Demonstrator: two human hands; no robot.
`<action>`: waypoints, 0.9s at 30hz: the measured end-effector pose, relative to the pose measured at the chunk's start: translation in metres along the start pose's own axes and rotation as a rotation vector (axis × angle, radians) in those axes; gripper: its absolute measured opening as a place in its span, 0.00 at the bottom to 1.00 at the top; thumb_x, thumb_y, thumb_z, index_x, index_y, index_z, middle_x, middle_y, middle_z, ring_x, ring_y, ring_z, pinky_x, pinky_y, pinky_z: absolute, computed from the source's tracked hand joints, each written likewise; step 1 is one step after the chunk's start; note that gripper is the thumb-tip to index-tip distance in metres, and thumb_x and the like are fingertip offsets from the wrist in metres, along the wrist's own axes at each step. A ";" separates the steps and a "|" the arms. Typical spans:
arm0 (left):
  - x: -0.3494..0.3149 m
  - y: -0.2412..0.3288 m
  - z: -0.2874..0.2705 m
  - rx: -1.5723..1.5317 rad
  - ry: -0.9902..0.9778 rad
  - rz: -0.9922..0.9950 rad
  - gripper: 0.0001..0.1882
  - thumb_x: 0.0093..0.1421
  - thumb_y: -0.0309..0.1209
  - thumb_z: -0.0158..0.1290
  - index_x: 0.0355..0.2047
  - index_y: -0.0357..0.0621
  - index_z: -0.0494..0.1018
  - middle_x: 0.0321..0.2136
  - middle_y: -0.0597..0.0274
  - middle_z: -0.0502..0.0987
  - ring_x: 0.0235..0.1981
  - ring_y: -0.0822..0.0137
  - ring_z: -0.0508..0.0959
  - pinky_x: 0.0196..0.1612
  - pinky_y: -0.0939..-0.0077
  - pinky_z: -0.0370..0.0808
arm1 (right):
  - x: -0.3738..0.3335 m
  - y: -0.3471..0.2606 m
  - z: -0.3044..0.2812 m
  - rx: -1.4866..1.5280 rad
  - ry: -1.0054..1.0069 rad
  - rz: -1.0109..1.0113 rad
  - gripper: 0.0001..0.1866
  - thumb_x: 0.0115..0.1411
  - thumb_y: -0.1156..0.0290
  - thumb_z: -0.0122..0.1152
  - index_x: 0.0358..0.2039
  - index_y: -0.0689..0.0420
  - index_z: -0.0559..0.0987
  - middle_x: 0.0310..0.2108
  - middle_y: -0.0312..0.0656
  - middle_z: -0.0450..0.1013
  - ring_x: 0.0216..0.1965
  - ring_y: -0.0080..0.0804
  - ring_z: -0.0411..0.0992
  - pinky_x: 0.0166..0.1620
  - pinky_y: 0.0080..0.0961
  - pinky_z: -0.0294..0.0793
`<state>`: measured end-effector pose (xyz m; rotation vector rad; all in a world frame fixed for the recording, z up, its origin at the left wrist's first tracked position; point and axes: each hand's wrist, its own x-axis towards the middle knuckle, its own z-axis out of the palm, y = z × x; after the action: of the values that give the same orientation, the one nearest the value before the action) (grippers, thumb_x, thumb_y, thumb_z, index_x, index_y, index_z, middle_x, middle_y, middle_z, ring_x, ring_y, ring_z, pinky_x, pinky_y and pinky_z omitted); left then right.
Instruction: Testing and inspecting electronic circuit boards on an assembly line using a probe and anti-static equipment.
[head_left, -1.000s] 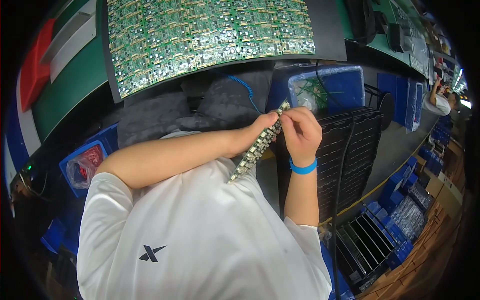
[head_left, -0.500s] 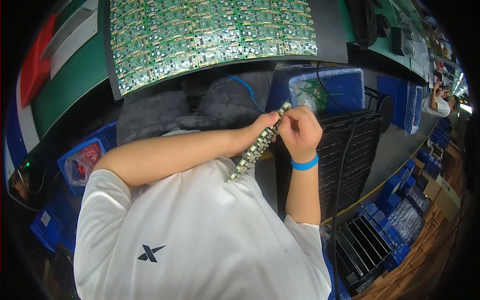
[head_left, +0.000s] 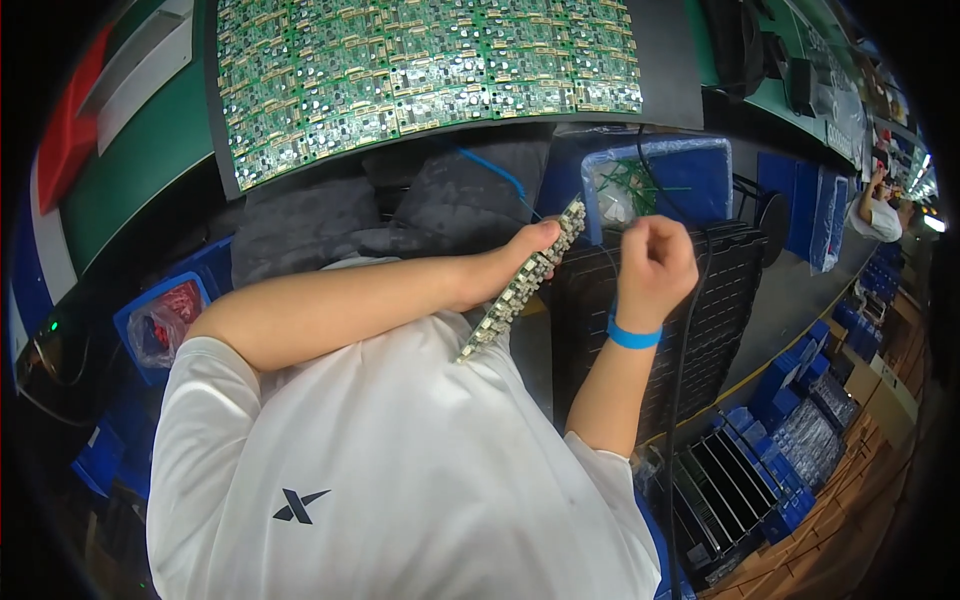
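My left hand (head_left: 518,252) grips a long, narrow circuit board strip (head_left: 507,306) near its upper end. The strip is seen close to edge-on, tilted, with small pale components along it, and its lower end is against my white shirt. My right hand (head_left: 657,262), with a blue band (head_left: 635,335) round the wrist, is raised to the right, apart from the strip. Its fingers are curled together, and what they may hold is hidden. Just beyond it stands a plastic-lined blue bin (head_left: 705,205) with thin green strips (head_left: 648,180) inside.
Rows of green circuit boards (head_left: 420,75) lie on a dark mat (head_left: 668,70) on the bench ahead. A black ribbed crate (head_left: 590,330) stands under my right hand, with a dark cable crossing it. A small blue bin (head_left: 135,325) with red pieces is at left.
My right hand has left the circuit board strip and moved right, toward the blue bin. My left hand keeps its hold, nearly still. The blue cord behind looks stretched straighter.
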<state>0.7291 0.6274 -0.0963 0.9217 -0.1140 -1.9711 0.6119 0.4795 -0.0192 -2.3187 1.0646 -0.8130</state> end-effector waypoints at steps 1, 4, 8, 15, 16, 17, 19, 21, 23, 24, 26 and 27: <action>0.000 0.001 0.000 -0.002 0.003 -0.010 0.46 0.58 0.75 0.37 0.58 0.51 0.71 0.48 0.64 0.76 0.48 0.68 0.73 0.52 0.71 0.69 | -0.003 -0.002 -0.002 0.000 -0.001 0.001 0.05 0.53 0.82 0.66 0.29 0.59 0.79 0.22 0.39 0.74 0.18 0.26 0.70 0.22 0.21 0.67; -0.002 0.002 0.001 -0.021 -0.009 -0.011 0.47 0.58 0.76 0.37 0.60 0.50 0.70 0.50 0.63 0.76 0.49 0.67 0.73 0.54 0.70 0.69 | -0.010 -0.015 -0.006 0.116 -0.159 -0.077 0.11 0.52 0.81 0.72 0.37 0.62 0.83 0.26 0.40 0.76 0.20 0.24 0.71 0.23 0.19 0.68; -0.016 0.016 0.006 -0.076 -0.078 -0.008 0.45 0.60 0.75 0.38 0.57 0.48 0.68 0.48 0.62 0.72 0.46 0.67 0.72 0.52 0.69 0.69 | -0.028 -0.023 0.021 0.315 -0.231 -0.200 0.12 0.50 0.86 0.71 0.35 0.62 0.83 0.30 0.42 0.78 0.23 0.27 0.74 0.25 0.22 0.73; -0.016 0.013 0.007 -0.088 -0.069 0.048 0.52 0.55 0.79 0.38 0.62 0.48 0.69 0.55 0.60 0.76 0.52 0.65 0.76 0.54 0.67 0.73 | -0.032 -0.027 0.023 0.315 -0.199 -0.138 0.10 0.50 0.87 0.70 0.32 0.62 0.81 0.29 0.41 0.77 0.23 0.26 0.74 0.25 0.20 0.73; -0.012 0.008 0.005 -0.087 -0.072 0.047 0.52 0.55 0.79 0.38 0.62 0.48 0.69 0.55 0.60 0.76 0.52 0.65 0.76 0.54 0.67 0.73 | -0.029 -0.027 0.019 0.310 -0.185 -0.145 0.09 0.50 0.87 0.70 0.31 0.61 0.80 0.28 0.40 0.76 0.22 0.25 0.73 0.24 0.20 0.72; -0.007 0.004 0.000 -0.090 -0.077 0.072 0.52 0.55 0.79 0.39 0.61 0.48 0.69 0.54 0.60 0.76 0.52 0.66 0.76 0.53 0.67 0.73 | -0.026 -0.027 0.015 0.308 -0.170 -0.151 0.09 0.50 0.87 0.69 0.30 0.61 0.80 0.27 0.39 0.76 0.21 0.25 0.73 0.24 0.19 0.71; -0.002 -0.001 -0.015 -0.061 -0.114 0.053 0.51 0.54 0.78 0.43 0.62 0.49 0.69 0.53 0.61 0.76 0.52 0.67 0.76 0.53 0.67 0.73 | -0.022 -0.017 0.008 0.108 -0.034 -0.093 0.08 0.51 0.85 0.68 0.29 0.59 0.80 0.26 0.39 0.75 0.20 0.23 0.71 0.24 0.18 0.69; 0.000 -0.003 -0.012 -0.067 -0.097 0.070 0.51 0.54 0.78 0.43 0.62 0.49 0.69 0.53 0.60 0.76 0.52 0.67 0.76 0.54 0.67 0.72 | -0.022 -0.016 0.005 0.190 0.046 0.329 0.04 0.56 0.83 0.68 0.30 0.62 0.81 0.27 0.35 0.75 0.22 0.18 0.70 0.26 0.18 0.68; -0.001 -0.002 -0.010 -0.072 -0.082 0.086 0.51 0.55 0.77 0.43 0.63 0.48 0.68 0.53 0.60 0.76 0.53 0.67 0.76 0.55 0.67 0.72 | -0.026 -0.014 0.007 0.277 -0.013 0.312 0.03 0.57 0.82 0.68 0.30 0.62 0.81 0.27 0.35 0.75 0.22 0.17 0.70 0.26 0.17 0.68; -0.003 0.000 -0.009 -0.079 -0.103 0.086 0.51 0.55 0.77 0.43 0.64 0.47 0.67 0.55 0.59 0.75 0.55 0.66 0.75 0.57 0.67 0.72 | -0.027 -0.015 0.008 0.363 -0.076 0.293 0.02 0.58 0.82 0.68 0.31 0.63 0.82 0.28 0.34 0.75 0.23 0.16 0.70 0.26 0.16 0.68; -0.003 0.000 -0.008 -0.081 -0.127 0.082 0.52 0.56 0.76 0.43 0.65 0.46 0.66 0.56 0.59 0.75 0.56 0.66 0.75 0.58 0.66 0.71 | -0.023 -0.038 0.007 0.470 -0.206 0.345 0.02 0.58 0.82 0.68 0.32 0.65 0.83 0.28 0.35 0.76 0.22 0.15 0.69 0.27 0.14 0.66; -0.002 -0.001 -0.009 -0.089 -0.158 0.123 0.52 0.56 0.76 0.43 0.65 0.45 0.65 0.57 0.59 0.74 0.57 0.65 0.74 0.59 0.66 0.71 | -0.026 -0.037 0.009 0.470 -0.199 0.348 0.02 0.58 0.82 0.68 0.32 0.65 0.83 0.28 0.35 0.76 0.22 0.15 0.69 0.27 0.14 0.66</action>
<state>0.7345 0.6321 -0.1025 0.6851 -0.1678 -1.9173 0.6233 0.5230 -0.0114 -1.7215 1.0195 -0.6016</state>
